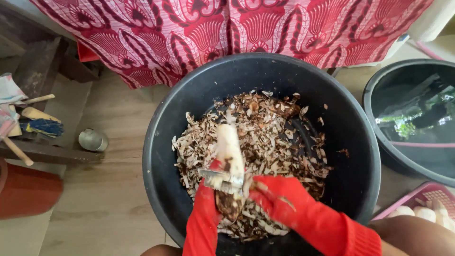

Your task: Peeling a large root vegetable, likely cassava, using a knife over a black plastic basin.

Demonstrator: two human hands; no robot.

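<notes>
Both my hands wear red gloves over a big black basin (189,99). My left hand (204,208) grips the lower, still brown end of a long root (229,147) whose upper part is peeled white and points away from me. My right hand (279,199) holds a metal scraper blade (219,179) laid across the root near its middle. A thick layer of brown and pale peelings (279,142) covers the basin's bottom under the root.
A second dark basin of water (417,118) stands at the right. A pink basket (426,192) with peeled white roots (417,212) sits at lower right. A small metal tin (93,140), brushes (40,127) and wooden boards lie left. Red patterned cloth (227,28) hangs behind.
</notes>
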